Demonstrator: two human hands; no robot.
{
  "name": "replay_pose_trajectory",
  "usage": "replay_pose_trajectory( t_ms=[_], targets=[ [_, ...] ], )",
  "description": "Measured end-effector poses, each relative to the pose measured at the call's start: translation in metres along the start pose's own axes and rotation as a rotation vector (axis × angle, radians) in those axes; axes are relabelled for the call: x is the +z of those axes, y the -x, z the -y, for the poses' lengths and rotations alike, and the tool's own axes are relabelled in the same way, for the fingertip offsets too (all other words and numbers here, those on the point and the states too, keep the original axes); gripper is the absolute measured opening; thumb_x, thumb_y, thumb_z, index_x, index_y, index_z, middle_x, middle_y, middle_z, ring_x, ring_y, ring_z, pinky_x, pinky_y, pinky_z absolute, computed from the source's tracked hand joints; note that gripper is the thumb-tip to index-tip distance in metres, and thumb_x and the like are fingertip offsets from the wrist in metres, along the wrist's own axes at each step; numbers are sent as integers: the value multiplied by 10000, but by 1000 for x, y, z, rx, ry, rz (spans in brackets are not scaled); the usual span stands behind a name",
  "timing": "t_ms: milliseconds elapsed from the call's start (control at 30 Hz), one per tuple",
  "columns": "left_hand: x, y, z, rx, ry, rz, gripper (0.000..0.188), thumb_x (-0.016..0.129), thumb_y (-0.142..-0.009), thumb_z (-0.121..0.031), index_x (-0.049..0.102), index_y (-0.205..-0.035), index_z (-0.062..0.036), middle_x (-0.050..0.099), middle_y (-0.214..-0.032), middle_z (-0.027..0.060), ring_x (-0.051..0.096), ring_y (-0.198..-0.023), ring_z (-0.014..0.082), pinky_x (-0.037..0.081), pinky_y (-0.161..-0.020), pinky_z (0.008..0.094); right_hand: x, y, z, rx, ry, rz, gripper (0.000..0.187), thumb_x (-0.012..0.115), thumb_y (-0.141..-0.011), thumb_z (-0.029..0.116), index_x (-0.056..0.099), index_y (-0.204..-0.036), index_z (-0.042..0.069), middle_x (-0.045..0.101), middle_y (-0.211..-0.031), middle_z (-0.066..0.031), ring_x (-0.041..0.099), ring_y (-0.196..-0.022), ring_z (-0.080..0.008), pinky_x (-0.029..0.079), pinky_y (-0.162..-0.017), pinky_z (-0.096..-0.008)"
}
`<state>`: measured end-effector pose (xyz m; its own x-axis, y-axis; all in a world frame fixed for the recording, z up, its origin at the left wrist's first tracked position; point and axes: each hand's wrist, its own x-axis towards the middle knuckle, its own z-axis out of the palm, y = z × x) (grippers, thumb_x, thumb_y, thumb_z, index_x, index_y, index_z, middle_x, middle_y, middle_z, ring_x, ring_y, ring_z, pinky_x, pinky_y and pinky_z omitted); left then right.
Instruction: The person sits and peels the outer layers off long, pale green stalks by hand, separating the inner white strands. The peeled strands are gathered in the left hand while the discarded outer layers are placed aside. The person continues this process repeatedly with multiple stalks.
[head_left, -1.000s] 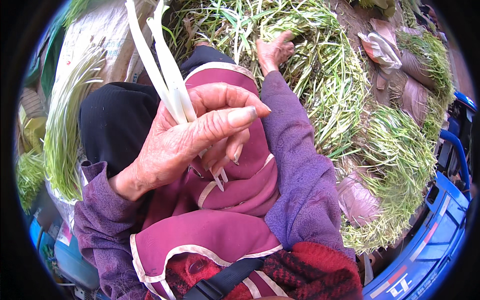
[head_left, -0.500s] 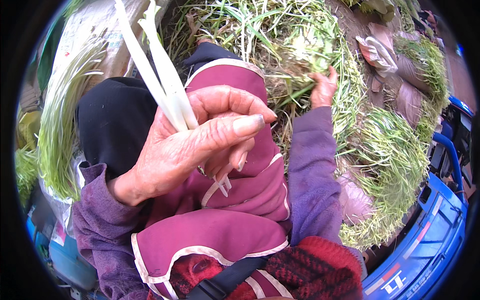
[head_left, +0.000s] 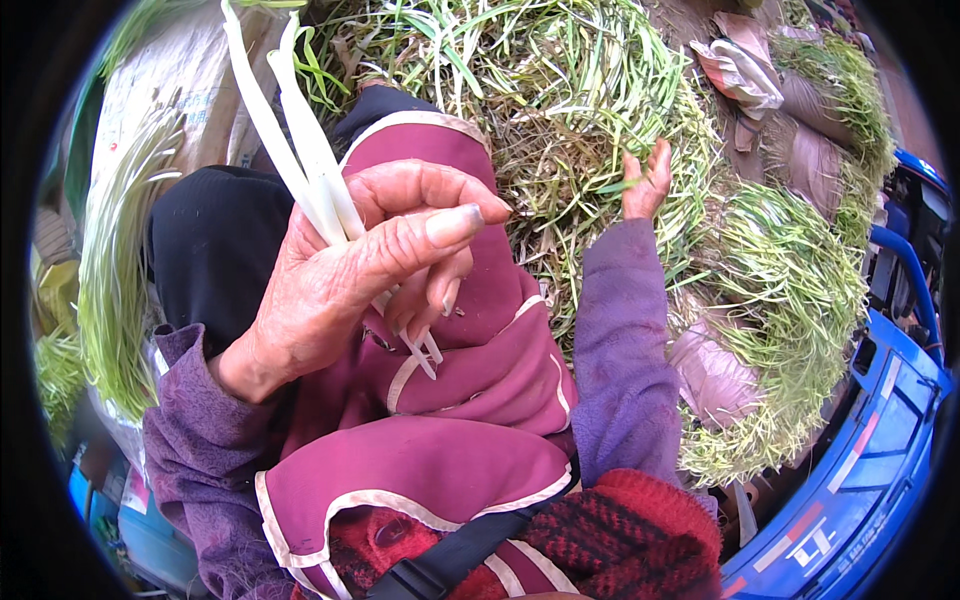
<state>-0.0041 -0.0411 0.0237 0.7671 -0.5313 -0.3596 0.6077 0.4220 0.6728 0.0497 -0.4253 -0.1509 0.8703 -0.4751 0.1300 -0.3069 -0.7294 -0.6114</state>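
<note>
My left hand (head_left: 345, 260) is closed around two or three white, leek-like stalks (head_left: 325, 185). Their pale upper ends rise past the hand to the upper left, and their thin lower ends poke out below the fingers, over my maroon apron (head_left: 430, 460). At the right, my right hand (head_left: 647, 182) reaches out over a heap of green leaf trimmings (head_left: 560, 130), its fingers apart. A thin green leaf crosses beside those fingers; whether it touches them is unclear.
Bundled pale-green stalks (head_left: 120, 270) lie at the left, against a whitish sack (head_left: 150, 80). On the right are more green bunches (head_left: 790, 290), pinkish wrappings (head_left: 715, 370) and a blue vehicle side panel (head_left: 850, 460).
A blurred clump of green leaves at my right hand has left it, and that hand's fingers are now spread. My left hand keeps its stalks; the whole view has shifted slightly.
</note>
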Motion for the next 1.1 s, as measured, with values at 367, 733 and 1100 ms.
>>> replay_pose_trajectory(
  t_ms=[367,733,1100],
  targets=[
    [1,-10,5,24,-30,-9,334,502,-908,-245,511,-1053,56,497,-581,15,437,-414,66,365,-385,175,82,86,57,-1006,600,614,353,598,-774,339,543,-1014,86,532,-864,-71,484,-824,-205,399,-748,-360],
    [1,-3,9,87,-51,-16,330,492,-913,-235,524,-1052,62,485,-591,10,425,-414,60,370,-392,172,-34,251,-67,-492,538,1354,246,581,-802,182,599,-1011,53,585,-884,-104,569,-823,-251,462,-732,-363],
    [7,-9,21,105,-167,-43,334,484,-918,-238,523,-1069,57,462,-621,-3,349,-414,32,373,-393,179,-109,318,-111,-122,519,1678,213,595,-823,176,581,-994,49,612,-864,-136,591,-782,-250,485,-713,-375]
  ],
)
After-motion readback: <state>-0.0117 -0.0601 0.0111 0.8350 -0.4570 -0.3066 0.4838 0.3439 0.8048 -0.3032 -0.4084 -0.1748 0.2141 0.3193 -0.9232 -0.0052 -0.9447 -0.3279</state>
